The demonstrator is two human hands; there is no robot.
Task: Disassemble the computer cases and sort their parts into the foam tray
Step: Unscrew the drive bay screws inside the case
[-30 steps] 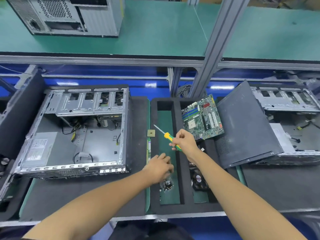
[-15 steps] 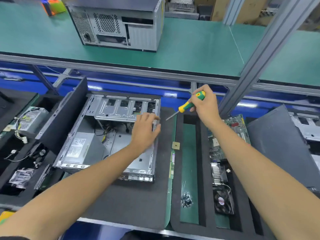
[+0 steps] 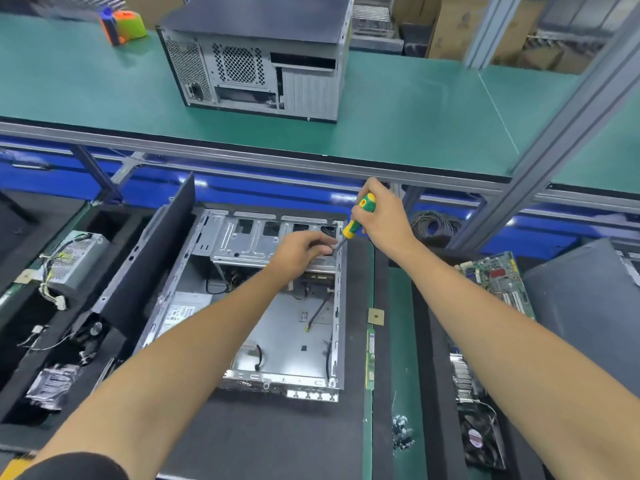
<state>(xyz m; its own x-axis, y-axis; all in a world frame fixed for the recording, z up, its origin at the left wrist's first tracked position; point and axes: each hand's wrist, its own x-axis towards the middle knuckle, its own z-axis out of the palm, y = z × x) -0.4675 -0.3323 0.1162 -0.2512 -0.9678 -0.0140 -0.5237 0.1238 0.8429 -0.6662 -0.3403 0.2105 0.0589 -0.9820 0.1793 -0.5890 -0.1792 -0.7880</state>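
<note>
Gripping a yellow-and-green-handled screwdriver [image 3: 356, 220], the right hand [image 3: 382, 216] is aiming its tip at the open grey metal computer case's [image 3: 277, 306] far right corner, where the left hand [image 3: 301, 251] is resting, fingers loosely curled.

Right hand [image 3: 382, 216] grips a screwdriver [image 3: 358, 220] at the open case [image 3: 277, 306]; left hand [image 3: 299, 252] rests beside its tip.

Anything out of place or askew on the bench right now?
One oddity: a small square chip lies loose on the foam tray's ridge, not in a compartment. The screws sit heaped in the tray's green channel.
</note>
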